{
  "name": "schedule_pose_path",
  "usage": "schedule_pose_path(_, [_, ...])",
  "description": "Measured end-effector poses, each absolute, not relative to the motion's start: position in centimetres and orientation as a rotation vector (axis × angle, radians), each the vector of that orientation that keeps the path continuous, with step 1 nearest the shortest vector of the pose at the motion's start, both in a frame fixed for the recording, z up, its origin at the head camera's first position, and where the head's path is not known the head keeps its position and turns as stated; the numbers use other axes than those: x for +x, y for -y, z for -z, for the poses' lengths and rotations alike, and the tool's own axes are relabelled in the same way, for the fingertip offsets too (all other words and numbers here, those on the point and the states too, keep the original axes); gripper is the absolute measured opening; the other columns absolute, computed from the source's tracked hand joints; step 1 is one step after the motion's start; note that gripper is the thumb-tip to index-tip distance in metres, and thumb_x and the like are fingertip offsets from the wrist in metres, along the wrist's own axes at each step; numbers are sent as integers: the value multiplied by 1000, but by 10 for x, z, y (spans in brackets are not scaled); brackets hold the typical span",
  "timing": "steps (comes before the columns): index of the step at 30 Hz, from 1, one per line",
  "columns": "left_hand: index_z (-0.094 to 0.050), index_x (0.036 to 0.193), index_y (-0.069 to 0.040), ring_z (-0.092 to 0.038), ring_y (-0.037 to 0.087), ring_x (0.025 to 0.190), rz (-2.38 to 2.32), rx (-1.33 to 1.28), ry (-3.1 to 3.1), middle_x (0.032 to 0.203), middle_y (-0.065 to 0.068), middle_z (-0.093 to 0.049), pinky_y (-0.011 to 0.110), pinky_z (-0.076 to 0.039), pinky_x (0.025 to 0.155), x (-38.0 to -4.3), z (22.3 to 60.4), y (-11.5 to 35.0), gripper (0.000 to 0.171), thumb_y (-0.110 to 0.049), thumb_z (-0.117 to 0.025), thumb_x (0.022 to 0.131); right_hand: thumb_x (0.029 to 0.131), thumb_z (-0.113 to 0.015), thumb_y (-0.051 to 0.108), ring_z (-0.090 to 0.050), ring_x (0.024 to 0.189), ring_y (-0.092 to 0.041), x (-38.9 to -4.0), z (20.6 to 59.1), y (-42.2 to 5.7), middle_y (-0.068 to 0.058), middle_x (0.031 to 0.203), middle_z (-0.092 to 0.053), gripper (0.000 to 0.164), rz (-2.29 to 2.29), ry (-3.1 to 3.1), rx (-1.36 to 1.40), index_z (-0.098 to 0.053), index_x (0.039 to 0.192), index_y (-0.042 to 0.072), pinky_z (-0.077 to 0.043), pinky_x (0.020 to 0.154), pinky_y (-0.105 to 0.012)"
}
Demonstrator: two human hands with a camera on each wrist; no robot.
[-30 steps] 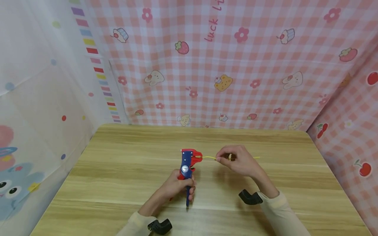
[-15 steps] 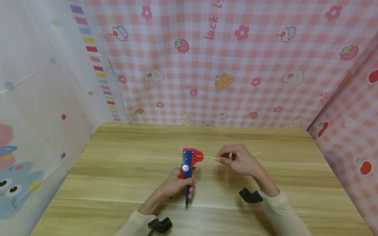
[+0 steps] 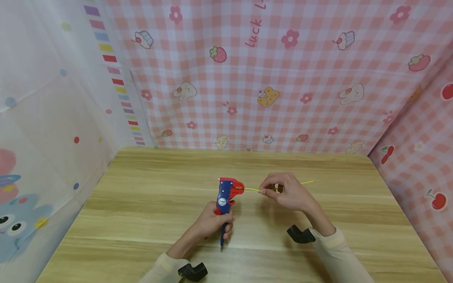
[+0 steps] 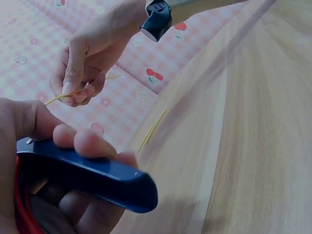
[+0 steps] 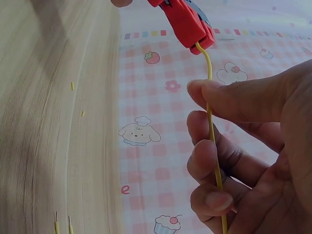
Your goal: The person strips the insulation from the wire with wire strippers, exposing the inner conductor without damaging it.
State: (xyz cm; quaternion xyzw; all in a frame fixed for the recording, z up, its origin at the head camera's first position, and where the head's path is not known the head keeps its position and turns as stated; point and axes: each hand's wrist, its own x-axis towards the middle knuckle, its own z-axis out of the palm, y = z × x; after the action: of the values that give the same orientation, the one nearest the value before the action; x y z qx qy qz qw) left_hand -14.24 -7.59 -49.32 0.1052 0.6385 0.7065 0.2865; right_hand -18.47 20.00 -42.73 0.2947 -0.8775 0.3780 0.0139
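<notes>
My left hand (image 3: 214, 221) grips the handles of a blue and red wire stripper (image 3: 223, 193), its head up and its red nose turned right. In the left wrist view, fingers curl over the blue handle (image 4: 97, 170). Opposite it, my right hand (image 3: 287, 192) pinches a thin yellow wire (image 3: 252, 189) between thumb and index finger. One end of the wire enters the red nose (image 5: 192, 31) of the stripper, bending slightly just outside it. The other end sticks out behind the right hand. The wire's tip inside the nose is hidden.
In the right wrist view, two yellow wires with bared ends (image 5: 57, 225) lie on the wooden table (image 3: 159, 188). Small yellow insulation bits (image 5: 72, 86) lie nearby. A pink checked curtain (image 3: 247, 78) hangs behind the table's far edge.
The stripper's head has shifted slightly right and its handle end slightly left. The free tail of the yellow wire has tipped upward. The right hand has hardly moved.
</notes>
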Motion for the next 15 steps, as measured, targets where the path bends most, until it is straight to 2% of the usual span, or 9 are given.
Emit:
schedule_pose_path(7, [-49,78,-7,-48,11,38,-1958,187,-1783,49,-3,-47,26,-47,41,-144,499,75,14,-2,-54,90,92,-76,13,-52,66,-4,-185,428,-199,13,82,-70,13,-1156,2710,917,-78,89,25,-46,58,-22])
schedule_pose_path(12, [-54,92,0,-62,15,51,-1975,216,-1709,61,1,-61,31,-60,57,-148,502,79,6,-3,-58,96,92,-75,12,-56,68,-3,-186,428,-200,12,80,-69,11,-1157,2700,884,-77,90,23,-47,58,-22])
schedule_pose_path(15, [-57,99,3,-69,17,60,-1965,236,-1676,69,3,-68,36,-64,67,-150,502,80,9,-4,-62,97,93,-75,13,-57,69,-4,-186,428,-201,12,80,-69,11,-1152,2705,863,-77,91,24,-48,59,-22])
